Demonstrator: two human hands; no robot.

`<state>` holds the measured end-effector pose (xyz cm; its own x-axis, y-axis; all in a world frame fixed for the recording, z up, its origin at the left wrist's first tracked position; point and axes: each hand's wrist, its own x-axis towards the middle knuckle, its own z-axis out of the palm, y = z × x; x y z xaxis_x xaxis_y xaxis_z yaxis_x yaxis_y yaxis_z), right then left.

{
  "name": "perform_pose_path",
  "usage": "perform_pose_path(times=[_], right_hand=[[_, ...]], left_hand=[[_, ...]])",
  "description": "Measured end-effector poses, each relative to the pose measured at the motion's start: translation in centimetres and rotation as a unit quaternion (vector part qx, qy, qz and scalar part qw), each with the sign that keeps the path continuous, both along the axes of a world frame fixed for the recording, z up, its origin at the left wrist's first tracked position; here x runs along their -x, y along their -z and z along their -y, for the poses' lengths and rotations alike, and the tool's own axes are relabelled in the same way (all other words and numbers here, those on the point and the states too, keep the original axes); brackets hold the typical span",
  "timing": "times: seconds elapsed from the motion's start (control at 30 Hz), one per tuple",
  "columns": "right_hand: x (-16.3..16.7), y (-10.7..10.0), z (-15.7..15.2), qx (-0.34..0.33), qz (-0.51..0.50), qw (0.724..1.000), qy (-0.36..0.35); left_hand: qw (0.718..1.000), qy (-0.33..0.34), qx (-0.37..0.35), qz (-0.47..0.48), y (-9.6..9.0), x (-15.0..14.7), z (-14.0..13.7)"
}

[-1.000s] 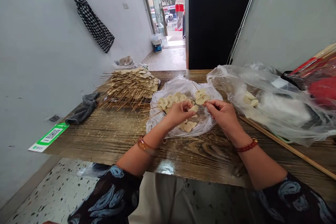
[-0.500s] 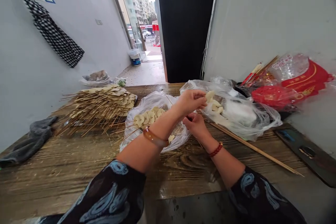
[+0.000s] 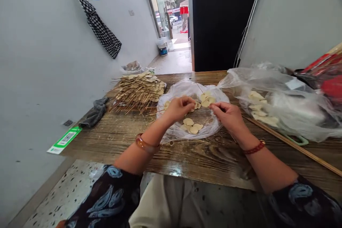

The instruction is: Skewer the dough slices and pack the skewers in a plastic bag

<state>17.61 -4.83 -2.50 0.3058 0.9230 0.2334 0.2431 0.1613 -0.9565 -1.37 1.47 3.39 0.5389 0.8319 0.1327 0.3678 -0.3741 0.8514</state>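
My right hand [image 3: 228, 115] is closed on a thin wooden skewer, with pale round slices [image 3: 207, 99] threaded near its upper end. To its left, my left hand [image 3: 180, 108] has thumb and fingertips pinched together. Whether a slice is between them is hidden. Both hands are above a white plastic bag [image 3: 211, 131] spread flat on the wooden table [image 3: 128, 146]. Several loose pale slices [image 3: 193, 127] lie on the bag below my hands, and more slices show beside my left fingertips.
A big pile of loaded skewers [image 3: 141, 87] lies at the left, near a dark cloth [image 3: 96, 112]. On the right are a clear plastic bag of slices [image 3: 258, 105] and bare skewers [image 3: 294, 144]. A green payment-code card [image 3: 65, 140] stands at the left table edge.
My left hand has moved from the slices in the right-hand bag back over the white bag. My right hand now shows threaded slices by its fingertips. The view has turned left.
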Motion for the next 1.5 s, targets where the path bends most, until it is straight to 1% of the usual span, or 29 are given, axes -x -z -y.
perform_pose_path(times=[0.07, 0.13, 0.2, 0.23, 0.3, 0.37, 0.43, 0.5, 0.53, 0.6, 0.63, 0.67, 0.73, 0.83, 0.9, 0.97, 1.03, 1.1, 1.17, 1.23, 1.3, 1.33, 1.4, 1.5], right_hand=[[0.0, 0.0, 0.1, 0.000, 0.004, 1.000, 0.001], [0.0, 0.0, 0.1, 0.000, 0.012, 1.000, 0.006], [0.1, -0.1, 0.1, 0.003, 0.016, 1.000, 0.010], [0.1, -0.1, 0.1, 0.005, 0.016, 1.000, 0.012], [0.1, -0.2, 0.2, 0.012, 0.015, 1.000, 0.015], [0.1, -0.2, 0.2, 0.017, 0.016, 1.000, 0.016], [0.1, -0.3, 0.2, 0.019, 0.017, 1.000, 0.015], [0.1, -0.3, 0.3, 0.019, 0.014, 1.000, 0.011], [0.1, -0.3, 0.3, 0.019, 0.011, 1.000, 0.009], [0.1, -0.4, 0.3, 0.020, 0.004, 1.000, 0.007], [0.0, -0.4, 0.3, 0.021, 0.000, 1.000, 0.008], [0.0, -0.5, 0.4, 0.023, -0.002, 1.000, 0.009], [0.1, -0.7, 0.5, 0.025, -0.001, 1.000, 0.009], [0.1, -0.9, 0.7, 0.025, 0.007, 1.000, 0.003], [0.2, -1.0, 0.8, 0.026, 0.012, 1.000, -0.001], [0.2, -1.0, 0.9, 0.029, 0.016, 0.999, -0.002], [0.2, -0.9, 0.9, 0.030, 0.019, 0.999, -0.003], [0.2, -0.8, 0.9, 0.032, 0.022, 0.999, -0.005], [0.2, -0.7, 0.9, 0.034, 0.024, 0.999, -0.007], [0.2, -0.7, 1.0, 0.037, 0.024, 0.999, -0.007], [0.2, -0.9, 1.0, 0.037, 0.025, 0.999, -0.003], [0.2, -0.9, 1.0, 0.036, 0.026, 0.999, -0.003], [0.3, -1.1, 1.0, 0.036, 0.028, 0.999, 0.000], [0.3, -1.2, 1.0, 0.041, 0.034, 0.999, 0.008]], left_hand=[[0.993, 0.022, -0.066, -0.093, 1.2, 1.2, 0.3], [0.974, 0.059, -0.133, -0.176, 2.2, 2.0, 0.5], [0.951, 0.100, -0.179, -0.231, 2.7, 2.5, 0.7], [0.943, 0.117, -0.191, -0.247, 2.9, 2.7, 0.8], [0.936, 0.142, -0.196, -0.257, 3.1, 2.8, 0.7], [0.939, 0.144, -0.193, -0.244, 3.4, 2.7, 0.5], [0.954, 0.125, -0.178, -0.207, 3.7, 2.5, 0.4], [0.976, 0.086, -0.137, -0.147, 3.8, 2.1, 0.2], [0.987, 0.063, -0.099, -0.109, 3.7, 1.9, 0.2], [0.999, 0.027, 0.012, -0.021, 3.5, 1.6, 0.2], [0.997, 0.017, 0.074, 0.027, 3.4, 1.4, 0.1], [0.989, 0.013, 0.130, 0.075, 3.3, 1.3, 0.1], [0.964, 0.010, 0.211, 0.161, 3.2, 1.1, 0.0], [0.937, 0.002, 0.260, 0.235, 3.2, 1.0, -0.1], [0.932, -0.006, 0.268, 0.245, 3.3, 1.1, -0.1], [0.936, -0.018, 0.257, 0.239, 3.5, 1.2, 0.0], [0.949, -0.023, 0.230, 0.215, 3.7, 1.2, 0.1], [0.966, -0.003, 0.195, 0.170, 3.9, 1.1, 0.1], [0.985, 0.021, 0.138, 0.106, 4.2, 1.0, 0.0], [0.998, 0.030, 0.041, 0.023, 4.4, 1.2, -0.2], [0.996, 0.033, -0.060, -0.060, 4.5, 1.6, -0.5], [0.990, 0.037, -0.095, -0.093, 4.5, 1.9, -0.5], [0.980, 0.049, -0.127, -0.146, 4.3, 2.5, -0.6], [0.963, 0.066, -0.143, -0.220, 4.2, 3.1, -0.4]])
